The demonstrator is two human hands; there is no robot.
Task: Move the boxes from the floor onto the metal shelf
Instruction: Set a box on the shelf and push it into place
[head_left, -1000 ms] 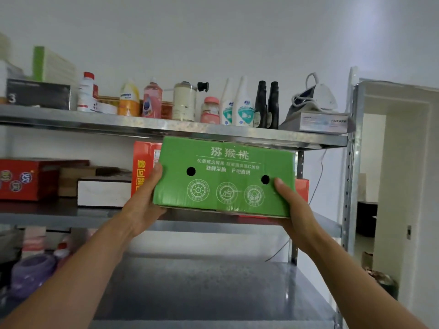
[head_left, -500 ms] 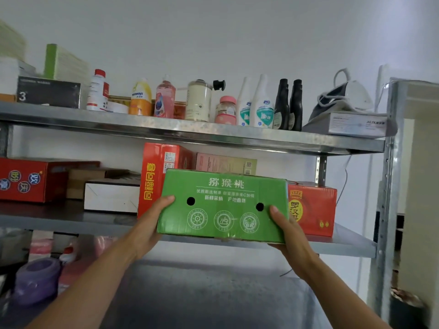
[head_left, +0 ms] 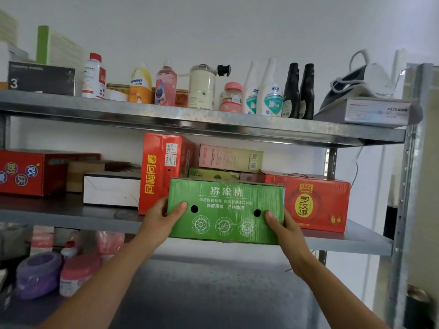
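Above me, left to right: a red-capped white plastic bottle (head_left: 93, 76), an orange plastic bottle (head_left: 140, 86), a cream cylindrical canister (head_left: 202, 87), two teal-labelled white spray bottles (head_left: 270, 91), two slim black bottles (head_left: 300, 91), a grey-and-white clothes iron (head_left: 363, 79). At my lower left, a round purple coil (head_left: 39, 274).

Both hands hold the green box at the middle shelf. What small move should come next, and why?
Probably push the green box straight back into the gap between the tall red box and the wide red box. The left hand and right hand grip its ends, and it covers the front edge of the middle shelf, so seems not fully seated.
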